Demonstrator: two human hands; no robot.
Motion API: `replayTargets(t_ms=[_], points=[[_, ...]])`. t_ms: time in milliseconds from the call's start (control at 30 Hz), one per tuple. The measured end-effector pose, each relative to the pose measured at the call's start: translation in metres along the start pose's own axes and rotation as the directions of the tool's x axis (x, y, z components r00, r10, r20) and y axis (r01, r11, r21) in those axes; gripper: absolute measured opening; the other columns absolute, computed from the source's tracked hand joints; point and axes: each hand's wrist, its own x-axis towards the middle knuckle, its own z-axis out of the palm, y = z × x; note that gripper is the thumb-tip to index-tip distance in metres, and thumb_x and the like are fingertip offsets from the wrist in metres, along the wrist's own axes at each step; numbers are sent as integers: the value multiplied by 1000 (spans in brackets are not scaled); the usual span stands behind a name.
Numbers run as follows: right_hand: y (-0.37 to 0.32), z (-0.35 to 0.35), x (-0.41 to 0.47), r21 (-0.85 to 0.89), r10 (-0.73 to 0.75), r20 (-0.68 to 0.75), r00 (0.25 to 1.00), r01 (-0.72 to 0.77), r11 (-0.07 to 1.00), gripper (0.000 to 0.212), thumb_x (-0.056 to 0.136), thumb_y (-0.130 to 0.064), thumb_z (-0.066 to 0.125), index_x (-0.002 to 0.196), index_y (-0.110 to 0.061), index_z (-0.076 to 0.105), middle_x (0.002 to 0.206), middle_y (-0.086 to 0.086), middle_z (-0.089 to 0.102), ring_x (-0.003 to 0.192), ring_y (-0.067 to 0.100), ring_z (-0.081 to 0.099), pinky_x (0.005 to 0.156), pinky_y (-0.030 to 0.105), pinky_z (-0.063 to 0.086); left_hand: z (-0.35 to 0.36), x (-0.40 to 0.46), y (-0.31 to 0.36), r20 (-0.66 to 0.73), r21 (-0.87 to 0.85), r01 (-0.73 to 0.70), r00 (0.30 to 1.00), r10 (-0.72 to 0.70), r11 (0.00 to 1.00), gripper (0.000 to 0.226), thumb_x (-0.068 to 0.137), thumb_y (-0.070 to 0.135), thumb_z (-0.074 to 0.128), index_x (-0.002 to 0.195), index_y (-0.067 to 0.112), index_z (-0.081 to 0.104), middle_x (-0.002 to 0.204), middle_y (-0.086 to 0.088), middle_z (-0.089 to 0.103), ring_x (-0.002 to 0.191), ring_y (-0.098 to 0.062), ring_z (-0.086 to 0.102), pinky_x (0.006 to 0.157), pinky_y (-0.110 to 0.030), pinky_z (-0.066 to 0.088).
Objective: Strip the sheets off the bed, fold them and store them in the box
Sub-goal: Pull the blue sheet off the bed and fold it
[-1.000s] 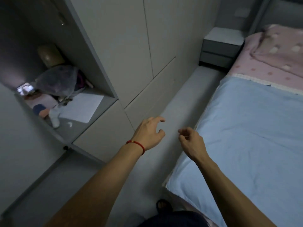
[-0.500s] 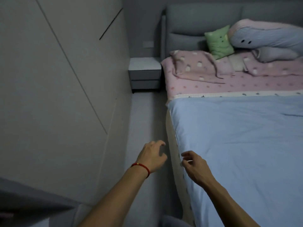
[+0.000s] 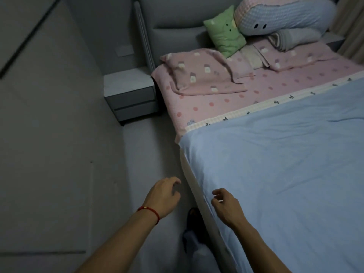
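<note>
Blue sheet (image 3: 285, 174) covers the near part of the bed (image 3: 199, 196), filling the picture from about 3 o'clock down to 5 o'clock, smooth but for a few shallow creases. Its left edge hangs over the side of the mattress, and its far edge meets a pale checked strip (image 3: 256, 108) printed with small dark shapes. Beyond that strip, toward 1 o'clock, lies a pink sheet (image 3: 216, 103) with darker dots.

At 6 o'clock the right hand (image 3: 226, 205) hovers over the blue sheet's left edge, fingers curled loosely and slightly apart, thumb and forefinger near each other; whether they touch the cloth cannot be told. Just to its left, off the bed at about 7 o'clock, the left hand (image 3: 162, 196) hangs over the floor (image 3: 149, 154) with fingers bent and spread, holding nothing. A red cord (image 3: 150, 210) circles its wrist. Between the two forearms, low by the bed's side, a dark shoe (image 3: 194, 215) shows.

At 12 o'clock a pink pillow (image 3: 202, 73) with small white figures lies on the dotted sheet. Behind it a green cushion (image 3: 224, 34) leans upright, touching a blue and pink plush pillow (image 3: 279, 16) at 1 o'clock, which rests on a folded grey blanket (image 3: 291, 39). A grey padded headboard (image 3: 177, 22) stands behind them. A grey nightstand (image 3: 130, 95) sits at 11 o'clock, just beside the bed's head. Pale cabinet doors (image 3: 49, 115) fill the side from 8 to 10 o'clock.
</note>
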Motion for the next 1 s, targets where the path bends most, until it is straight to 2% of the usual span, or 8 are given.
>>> replayTargets(t_ms=[133,267,333,433,567,700,900,1000], points=[[-10,-1,109,28,161,63,985,-163,986,33,96,-25,57,129,-17,58,122,8,66,106,24,64,92,33,52,-14,114,-11,97,-20,152,984,-150,988,30,90,14,60,119,18,66,117,-3,68,105,-16,63,89,-23,47],[-13,-3,202,-46,205,138,969,-201,979,47,101,-25,55,146,-16,47,147,11,53,130,26,54,103,28,40,-13,220,-20,170,-88,309,941,-291,947,18,88,15,64,101,27,66,103,0,69,96,-16,63,97,-30,50],[-10,-3,245,-94,180,141,973,-168,981,57,100,-23,56,153,-12,37,157,12,41,142,27,42,113,31,32,-7,267,-27,190,-98,368,919,-345,925,20,88,17,64,107,23,69,108,-2,71,103,-19,63,100,-29,49],[10,8,305,-184,286,116,951,-262,947,72,101,-26,53,160,-17,15,165,17,13,151,37,20,119,43,26,13,345,-40,245,-111,419,890,-384,901,32,91,18,63,122,16,64,121,-5,67,112,-23,61,98,-28,48],[57,36,345,-362,317,127,940,-254,897,75,94,-36,28,161,-23,-5,164,22,3,144,49,23,115,49,33,53,435,-49,254,-208,416,897,-362,885,39,93,14,60,132,13,55,133,-7,58,113,-22,57,91,-23,45],[79,50,350,-386,298,75,952,-248,888,91,82,-16,53,162,-25,10,160,28,17,133,54,38,101,49,46,80,485,-57,155,-217,381,922,-354,899,41,91,7,58,132,11,55,132,-8,57,111,-25,56,91,-26,43],[62,60,356,-434,384,41,923,-330,839,87,93,-5,44,160,-28,-5,167,18,-7,147,48,17,105,46,48,88,499,-85,93,-60,273,959,-267,960,19,85,21,72,94,18,56,87,-3,61,82,-23,58,63,-25,37],[60,58,356,-456,406,74,911,-332,826,89,94,-4,47,160,-31,-7,166,17,-11,148,47,13,109,48,44,77,497,-91,129,31,126,983,-129,992,20,85,14,71,78,18,53,70,2,54,69,-18,52,64,-26,38]])
